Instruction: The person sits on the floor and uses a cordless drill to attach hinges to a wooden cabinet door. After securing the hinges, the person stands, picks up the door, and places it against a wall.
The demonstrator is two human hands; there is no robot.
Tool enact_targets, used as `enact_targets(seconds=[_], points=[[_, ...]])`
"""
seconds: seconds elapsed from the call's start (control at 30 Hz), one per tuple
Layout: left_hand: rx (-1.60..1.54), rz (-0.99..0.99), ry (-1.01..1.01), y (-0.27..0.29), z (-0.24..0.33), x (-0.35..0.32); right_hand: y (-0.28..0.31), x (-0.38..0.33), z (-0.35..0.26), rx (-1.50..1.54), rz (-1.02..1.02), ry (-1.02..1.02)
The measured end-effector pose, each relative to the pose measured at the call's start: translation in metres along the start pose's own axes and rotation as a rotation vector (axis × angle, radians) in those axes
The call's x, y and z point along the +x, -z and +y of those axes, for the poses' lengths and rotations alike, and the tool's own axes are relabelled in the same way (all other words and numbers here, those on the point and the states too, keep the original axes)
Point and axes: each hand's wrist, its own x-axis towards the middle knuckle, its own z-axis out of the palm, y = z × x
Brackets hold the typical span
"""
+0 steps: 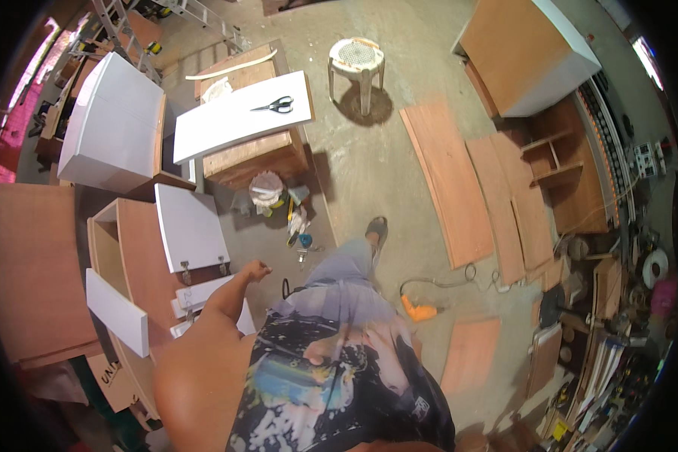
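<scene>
My left hand point(259, 271) hangs low beside my left leg, its fingers loosely curled, with nothing seen in them. It is nearest to a white cabinet door point(191, 227) with metal hinges, standing against a wooden cabinet point(139, 252). My right hand is out of view. Ahead of me, a white panel point(226, 120) lies on a wooden box point(258, 157), with black-handled scissors point(275, 105) on top. Beside the box stands a tub point(267, 188), with bottles and small tools around it.
A white stool point(356, 59) stands ahead. Wooden boards point(448, 181) lie on the floor at right, near an orange power tool point(418, 309) with a cord. White-sided cabinets point(117, 124) stand at far left and far right point(527, 53). A ladder point(120, 38) is at back left.
</scene>
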Motion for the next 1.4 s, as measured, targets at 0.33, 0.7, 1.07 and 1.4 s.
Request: enact_targets(seconds=[0.33,0.7,1.07,1.4], points=[[0.113,0.295,-0.261,0.095,0.331,0.290,0.204,0.304,-0.213,0.501,-0.093,-0.288],[-0.170,0.242,-0.509,0.250,0.655,0.391,0.410,0.621,-0.369,0.494,-0.077,-0.350],[-0.489,0.301,0.406,0.340,0.552,0.485,0.483,1.014,-0.602,0.294,-0.260,-0.112],[0.086,0.196,0.100,0.547,0.730,0.784,0.567,1.312,-0.913,0.183,-0.333,-0.037]])
